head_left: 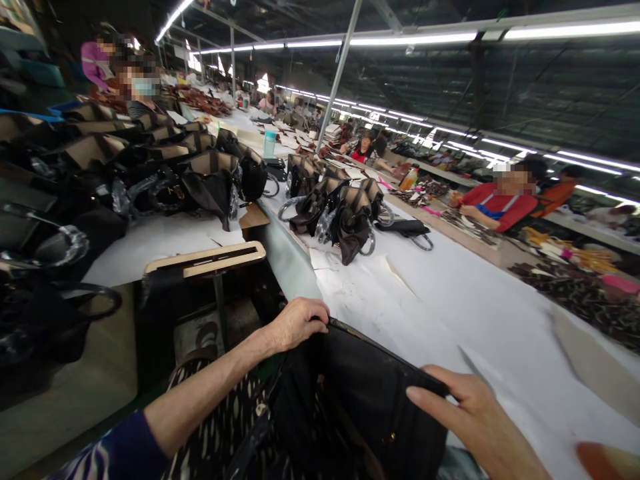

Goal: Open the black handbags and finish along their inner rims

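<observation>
A black leather bag [360,400] rests in front of me at the near edge of a long table covered in white paper [450,307]. My left hand [297,322] is closed over the bag's top left rim, fingers curled round the edge. My right hand [470,413] lies on the bag's right corner; the thumb presses along the rim and the fingers wrap behind it. My patterned sleeve shows at the lower left.
Several finished black-and-tan handbags [345,213] stand further up the table, and more bags [150,167] are stacked on the left. A wooden frame [210,259] sits between the tables. Seated workers [500,200] line the right bench under strip lights. A blue cup [269,142] stands far back.
</observation>
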The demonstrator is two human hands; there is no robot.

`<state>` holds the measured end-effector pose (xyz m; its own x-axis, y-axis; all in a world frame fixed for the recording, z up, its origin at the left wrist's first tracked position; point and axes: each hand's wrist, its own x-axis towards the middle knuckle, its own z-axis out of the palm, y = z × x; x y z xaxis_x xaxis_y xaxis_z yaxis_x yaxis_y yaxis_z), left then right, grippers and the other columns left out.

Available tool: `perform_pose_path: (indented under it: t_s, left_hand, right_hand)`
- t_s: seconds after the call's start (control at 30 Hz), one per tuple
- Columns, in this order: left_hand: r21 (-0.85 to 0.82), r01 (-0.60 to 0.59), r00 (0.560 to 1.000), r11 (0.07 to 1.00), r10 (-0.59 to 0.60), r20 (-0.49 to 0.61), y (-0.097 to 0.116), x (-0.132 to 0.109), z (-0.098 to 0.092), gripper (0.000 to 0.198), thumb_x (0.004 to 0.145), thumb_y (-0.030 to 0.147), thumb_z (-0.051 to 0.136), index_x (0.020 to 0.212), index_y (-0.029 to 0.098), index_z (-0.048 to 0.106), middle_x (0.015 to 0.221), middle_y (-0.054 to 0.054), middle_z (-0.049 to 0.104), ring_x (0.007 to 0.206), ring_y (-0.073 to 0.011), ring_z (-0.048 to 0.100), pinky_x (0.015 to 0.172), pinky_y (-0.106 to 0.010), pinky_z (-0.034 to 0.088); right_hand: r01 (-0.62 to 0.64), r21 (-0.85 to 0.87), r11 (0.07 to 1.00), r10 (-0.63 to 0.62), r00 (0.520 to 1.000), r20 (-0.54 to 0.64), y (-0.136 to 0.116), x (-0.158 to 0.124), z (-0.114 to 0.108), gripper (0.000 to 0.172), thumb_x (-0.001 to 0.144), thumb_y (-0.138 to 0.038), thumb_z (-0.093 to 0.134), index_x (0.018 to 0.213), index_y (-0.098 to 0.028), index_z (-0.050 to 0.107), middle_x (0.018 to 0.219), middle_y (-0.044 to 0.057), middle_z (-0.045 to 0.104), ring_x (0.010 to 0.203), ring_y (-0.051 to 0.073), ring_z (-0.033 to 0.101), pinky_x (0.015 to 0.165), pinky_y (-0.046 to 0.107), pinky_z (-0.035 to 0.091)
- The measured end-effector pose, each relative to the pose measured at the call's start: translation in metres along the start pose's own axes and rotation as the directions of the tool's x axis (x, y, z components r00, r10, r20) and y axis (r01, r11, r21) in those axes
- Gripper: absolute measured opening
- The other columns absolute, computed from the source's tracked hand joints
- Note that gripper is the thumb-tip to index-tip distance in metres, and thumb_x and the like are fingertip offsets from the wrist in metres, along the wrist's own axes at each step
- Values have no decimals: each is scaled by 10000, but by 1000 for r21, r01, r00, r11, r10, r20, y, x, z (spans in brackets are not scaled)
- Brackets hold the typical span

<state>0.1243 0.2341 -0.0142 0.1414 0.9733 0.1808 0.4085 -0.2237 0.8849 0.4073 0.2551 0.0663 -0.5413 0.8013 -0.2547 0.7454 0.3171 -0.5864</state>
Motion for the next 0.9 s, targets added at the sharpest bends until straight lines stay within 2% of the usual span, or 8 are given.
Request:
perform_pose_path:
  t_s: [0.13,0.3,0.4,0.5,0.63,0.77,0.9]
  left_hand:
    - [-14,24,1000,1000,-24,13,-6,3,-4,61,717,193,582,686,151,613,714,13,613,695,-130,554,679,-201,405]
    - [-143,99,995,985,-102,-10,1,-1,-9,101,702,234,591,656,145,604,783,-4,635,735,-144,556,695,-213,399]
    - [-215,120,990,969,-132,-42,2,2,-9,109,695,236,580,632,148,589,838,-11,637,784,-153,555,732,-222,391]
    - [-203,152,983,967,-169,-72,-3,9,-4,114,671,252,592,617,152,584,821,-11,632,773,-156,548,736,-235,386]
    - [-194,200,968,960,-224,-110,-12,19,5,143,646,280,610,607,152,558,720,4,595,673,-138,514,648,-235,377]
    - [-194,223,962,955,-248,-116,-18,26,10,165,640,291,617,599,154,534,572,42,501,543,-101,422,536,-220,316]
    - [-183,229,960,956,-253,-121,-18,30,11,156,636,268,612,579,153,523,514,59,438,520,-91,386,521,-215,297]
  right_hand:
    - [-1,27,1000,1,1000,15,7,9,-6,360,783,-490,507,624,-167,506,577,-37,379,586,127,383,531,224,295]
    - [-41,280,959,27,998,57,19,29,-14,340,729,-473,589,627,-156,522,565,-39,401,579,124,379,528,231,283]
    - [-44,359,932,29,998,48,24,40,-14,322,704,-453,616,627,-150,539,548,-40,421,558,120,379,514,232,272]
    - [-47,375,926,25,998,62,27,46,-14,312,704,-445,617,643,-145,558,545,-41,437,550,118,385,511,234,271]
    - [-43,375,926,16,997,74,28,47,-16,309,725,-438,604,667,-138,562,561,-39,450,569,124,403,539,243,289]
    - [-41,342,939,24,998,53,28,48,-18,320,721,-442,599,622,-144,537,541,-48,416,556,117,375,529,244,269]
    - [-50,350,936,28,997,67,31,50,-18,321,725,-449,594,628,-148,540,547,-41,435,559,123,391,525,246,281]
